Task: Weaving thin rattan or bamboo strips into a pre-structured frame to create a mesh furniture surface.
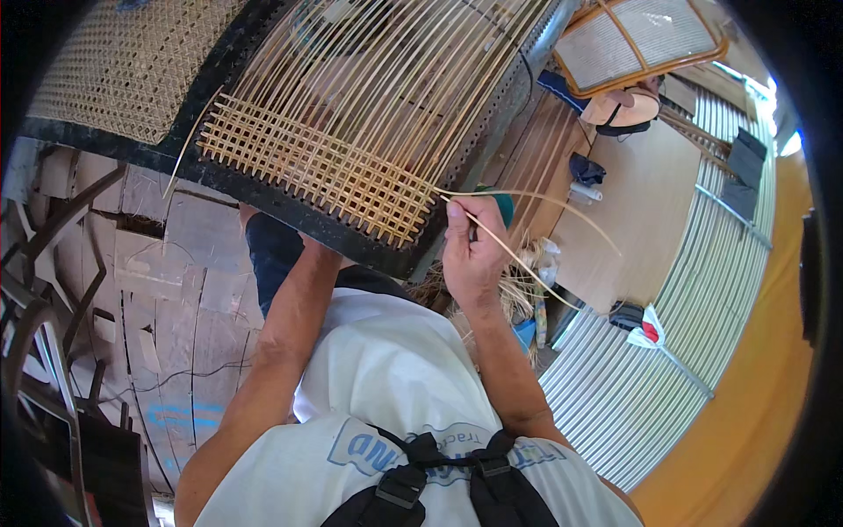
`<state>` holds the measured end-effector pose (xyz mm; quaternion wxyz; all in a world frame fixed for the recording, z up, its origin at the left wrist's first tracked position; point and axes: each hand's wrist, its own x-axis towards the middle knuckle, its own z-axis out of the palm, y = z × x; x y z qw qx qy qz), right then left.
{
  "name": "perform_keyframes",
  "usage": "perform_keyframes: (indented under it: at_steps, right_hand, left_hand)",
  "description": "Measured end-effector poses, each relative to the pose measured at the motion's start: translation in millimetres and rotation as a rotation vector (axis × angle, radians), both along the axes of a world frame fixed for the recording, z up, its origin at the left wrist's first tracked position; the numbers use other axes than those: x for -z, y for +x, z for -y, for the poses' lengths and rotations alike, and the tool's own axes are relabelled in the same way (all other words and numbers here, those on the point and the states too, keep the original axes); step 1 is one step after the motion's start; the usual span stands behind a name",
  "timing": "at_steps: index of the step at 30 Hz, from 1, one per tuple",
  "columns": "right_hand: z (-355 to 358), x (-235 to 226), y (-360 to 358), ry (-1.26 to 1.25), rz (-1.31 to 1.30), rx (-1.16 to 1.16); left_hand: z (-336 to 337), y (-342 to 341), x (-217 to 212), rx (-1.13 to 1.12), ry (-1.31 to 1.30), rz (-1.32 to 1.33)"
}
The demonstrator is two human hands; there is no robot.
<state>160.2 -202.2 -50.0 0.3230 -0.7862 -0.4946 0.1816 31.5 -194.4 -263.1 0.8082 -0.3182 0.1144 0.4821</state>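
A dark frame point(290, 200) lies before me with pale cane strands point(395, 66) running lengthwise across its opening. Along its near edge, a band of open square cane weave point(316, 167) is formed. My right hand point(472, 250) is closed at the near right corner of this weave, pinching a thin cane strand point(518, 261) between thumb and fingers. The strand's tail curves off to the right. Another loose strand point(544, 195) arcs out from the same corner. My left hand point(321, 249) reaches beneath the frame; its fingers are hidden there.
A finished woven cane panel point(132, 66) fills the frame's left section. A loose strand end point(180, 162) sticks out at the left. Dark curved metal parts point(53, 263) stand at far left. Right are a wooden board point(623, 220), a wood-framed panel point(637, 39) and cane scraps point(518, 299).
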Motion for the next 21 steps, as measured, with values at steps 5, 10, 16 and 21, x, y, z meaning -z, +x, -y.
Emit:
perform_keyframes:
  at_steps: [5,10,16,21]
  right_hand:
    - [-11.6,0.6,-3.1,0.059,0.214,-0.175]
    - [-14.4,1.8,-6.7,0.063,0.198,-0.181]
    - [-10.4,-24.7,2.4,0.121,0.078,-0.191]
    - [5.4,-88.4,15.6,0.119,0.117,-0.073]
  left_hand:
    - [19.9,-4.3,39.3,-0.149,-0.411,0.413]
    - [59.8,11.2,155.5,0.685,1.080,-1.321]
    - [59.6,-17.4,195.3,1.220,1.183,-1.645]
    - [51.9,-125.6,254.0,1.726,1.194,-1.917]
